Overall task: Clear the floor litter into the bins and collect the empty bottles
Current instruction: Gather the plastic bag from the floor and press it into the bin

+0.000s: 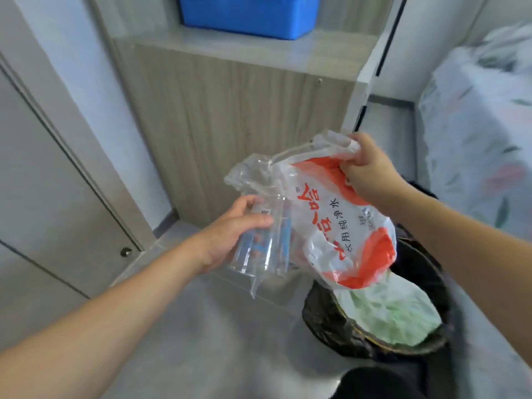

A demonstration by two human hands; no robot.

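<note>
Item, centre of frame: empty clear plastic bottle (259,243), held by the left hand (230,234) — fingers curled over its upper side, thumb underneath, base pointing toward the lower left, neck end running into loose clear film (253,174) that trails beside it. Item, centre right: white and orange water-pack wrapper (339,226), bunched at its top edge in the right hand (365,168), fingers closed tight around the gathered plastic, the rest hanging open below the fist. The bottle lies just beside the wrapper's mouth, touching or nearly touching it; whether it is going in or coming out cannot be told. Item, lower right: round bin (325,321) with a black liner, holding pale green plastic (394,315), the wrapper's lower edge hanging directly above it. Background: wood-grain cabinet (230,110) with a blue tub (247,15) on its shelf at top centre, grey door panels (43,182) at left, floral bedding (475,139) at far right, grey floor (216,341) below. Progress, as a judgement: mid-task — one bottle is in hand, the wrapper is not yet binned, and the visible patch of floor shows no other litter; the rest of the room is out of view, so what remains cannot be counted.
</note>
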